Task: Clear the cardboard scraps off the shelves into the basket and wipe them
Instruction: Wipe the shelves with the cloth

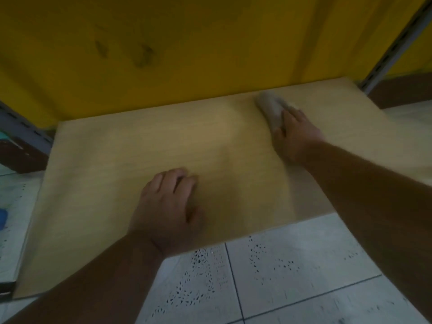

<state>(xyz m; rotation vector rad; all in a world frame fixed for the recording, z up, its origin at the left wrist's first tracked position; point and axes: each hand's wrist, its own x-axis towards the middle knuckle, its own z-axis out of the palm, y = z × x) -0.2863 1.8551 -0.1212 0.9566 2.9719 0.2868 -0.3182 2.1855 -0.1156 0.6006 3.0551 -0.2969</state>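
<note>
A pale wooden shelf board fills the middle of the head view, low above the floor. My right hand presses a grey-beige cloth flat against the board near its back right part; the cloth and hand are motion-blurred. My left hand rests palm down near the board's front edge, fingers slightly spread, holding nothing. No cardboard scraps or basket show in this view.
A yellow back wall rises behind the board. Slotted grey metal uprights stand at the left and right. White speckled floor tiles lie in front. A blue object sits at the left edge.
</note>
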